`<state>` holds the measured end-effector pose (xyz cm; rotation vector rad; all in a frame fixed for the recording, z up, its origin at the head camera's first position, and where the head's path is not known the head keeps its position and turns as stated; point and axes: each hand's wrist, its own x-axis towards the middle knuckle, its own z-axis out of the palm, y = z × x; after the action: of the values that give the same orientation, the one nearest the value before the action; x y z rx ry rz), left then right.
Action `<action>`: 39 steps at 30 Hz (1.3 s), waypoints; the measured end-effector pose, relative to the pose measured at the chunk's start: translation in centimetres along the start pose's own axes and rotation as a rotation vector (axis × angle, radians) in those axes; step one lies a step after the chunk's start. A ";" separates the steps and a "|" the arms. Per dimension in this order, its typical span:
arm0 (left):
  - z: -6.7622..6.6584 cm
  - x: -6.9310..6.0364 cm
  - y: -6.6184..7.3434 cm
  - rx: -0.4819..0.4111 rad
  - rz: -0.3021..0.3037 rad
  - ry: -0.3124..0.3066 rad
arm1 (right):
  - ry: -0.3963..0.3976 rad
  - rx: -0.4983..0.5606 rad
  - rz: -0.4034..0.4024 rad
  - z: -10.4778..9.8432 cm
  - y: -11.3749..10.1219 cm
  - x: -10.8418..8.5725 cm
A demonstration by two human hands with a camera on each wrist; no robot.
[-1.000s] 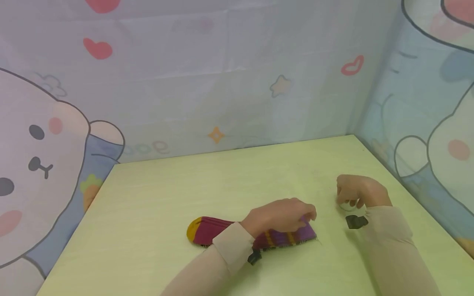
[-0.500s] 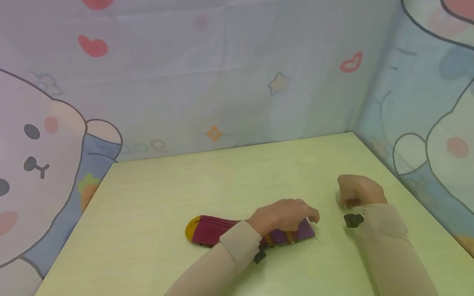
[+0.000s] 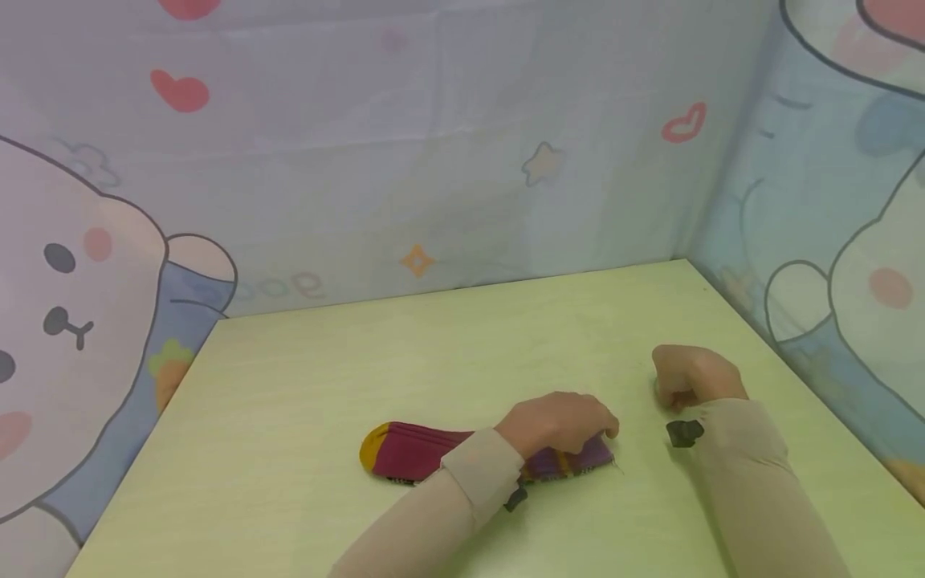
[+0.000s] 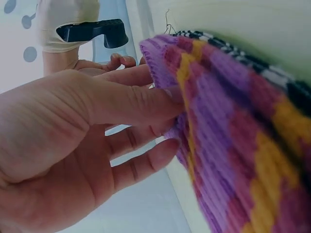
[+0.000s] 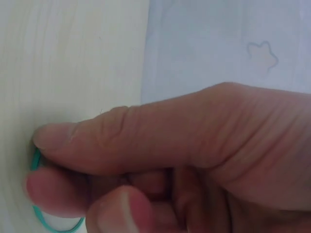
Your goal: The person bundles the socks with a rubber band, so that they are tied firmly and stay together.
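Observation:
A maroon, purple and yellow-striped sock (image 3: 419, 453) with a yellow toe lies flat on the table, its toe to the left. My left hand (image 3: 556, 421) reaches over its cuff end. In the left wrist view the thumb of the left hand (image 4: 92, 126) lies on the ribbed purple cuff (image 4: 214, 107), with other fingers behind it, pinching the edge. To the right, my right hand (image 3: 694, 376) is low over the table. Its thumb and forefinger pinch a thin teal loop (image 5: 53, 228), like a rubber band; part of the loop is hidden by the fingers.
The pale yellow-green table (image 3: 325, 361) is bounded at the back and sides by printed cloth walls (image 3: 347, 177). A dark wrist camera (image 3: 684, 433) sits under the right cuff, and another (image 3: 515, 496) under the left.
My left hand has shifted slightly right along the sock's cuff end. The right hand's fingers have curled in more, and the loop is now mostly hidden in the head view.

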<state>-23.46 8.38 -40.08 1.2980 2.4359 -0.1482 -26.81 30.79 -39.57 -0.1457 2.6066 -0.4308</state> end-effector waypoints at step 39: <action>0.4 -3.2 -0.6 0.103 -0.078 0.183 | 0.019 -0.045 -0.065 0.1 -0.6 0.0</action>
<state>-22.21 5.45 -39.29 1.3122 2.6668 -0.1849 -26.73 30.19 -39.50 -0.2427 2.6370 -0.3985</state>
